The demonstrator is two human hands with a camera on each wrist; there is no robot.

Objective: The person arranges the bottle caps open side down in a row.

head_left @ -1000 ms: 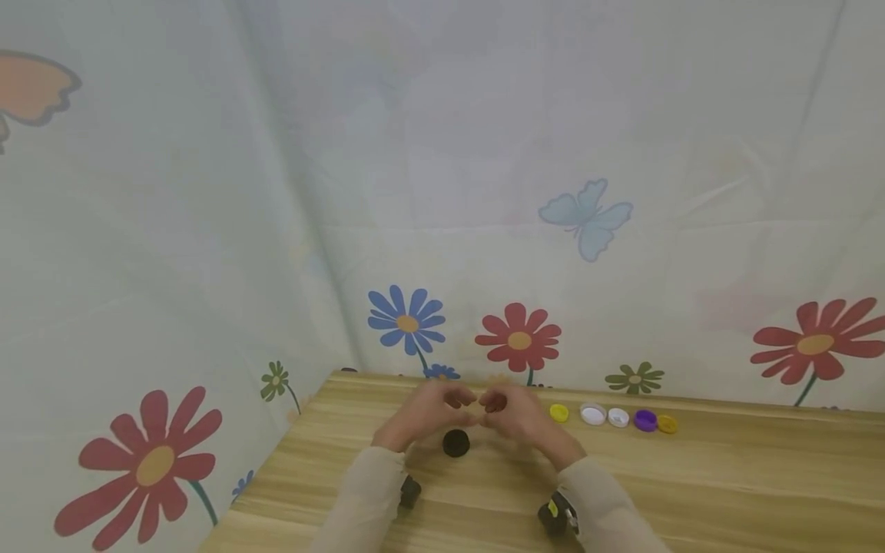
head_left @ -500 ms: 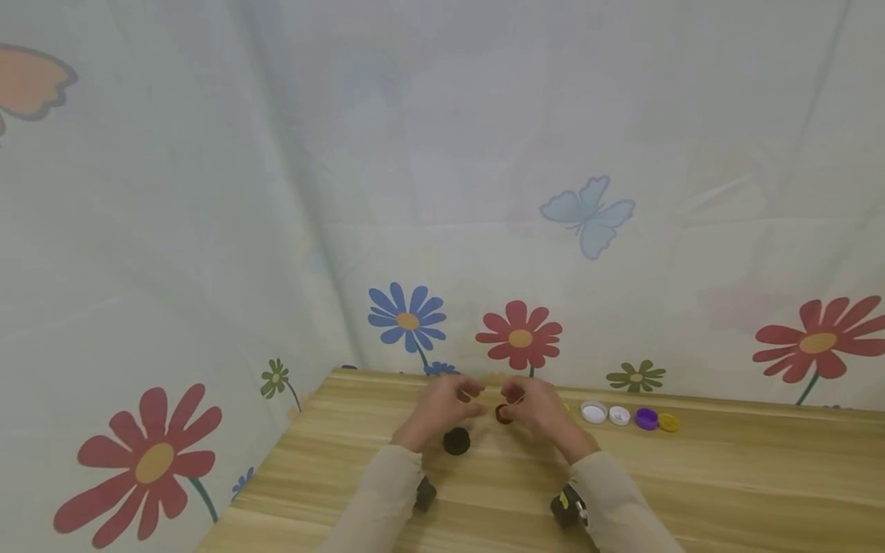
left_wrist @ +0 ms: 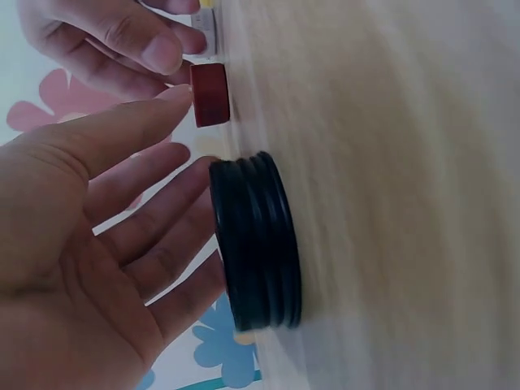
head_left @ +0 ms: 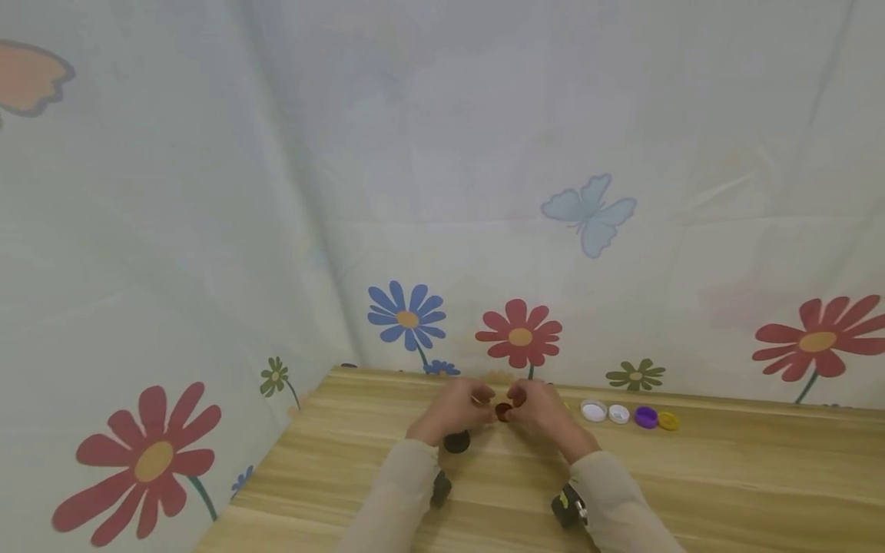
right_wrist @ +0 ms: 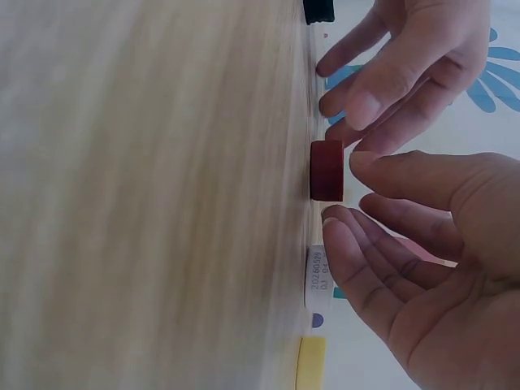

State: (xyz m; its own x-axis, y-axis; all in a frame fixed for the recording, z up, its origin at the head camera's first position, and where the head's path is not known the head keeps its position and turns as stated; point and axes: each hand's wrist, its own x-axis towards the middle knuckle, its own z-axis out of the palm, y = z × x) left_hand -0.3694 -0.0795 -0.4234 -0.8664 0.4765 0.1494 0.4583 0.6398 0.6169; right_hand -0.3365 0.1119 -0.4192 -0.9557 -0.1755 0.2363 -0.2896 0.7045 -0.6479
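Note:
A small dark red cap (head_left: 503, 412) sits on the table between my two hands. My left hand (head_left: 462, 407) comes in from its left with fingers loosely bent; in the left wrist view its thumb tip is right at the red cap (left_wrist: 210, 95). From the other side my right hand (head_left: 541, 413) curves toward the same cap (right_wrist: 327, 171), thumb and fingers spread apart with a gap to it in the right wrist view. A larger black ridged cap (left_wrist: 256, 244) stands nearer to me, just below the left hand, which partly covers it in the head view.
Along the table's back edge are a yellow cap (head_left: 566, 405) mostly behind the right hand, two white caps (head_left: 593, 412), a purple cap (head_left: 646, 417) and an orange-yellow cap (head_left: 668, 420). A flower-printed curtain (head_left: 442, 192) hangs behind the wooden table (head_left: 733, 476).
The hands parted and the right hand moved right, bringing the red cap into view on the table. Then the left hand moved right toward it, over the edge of the black cap.

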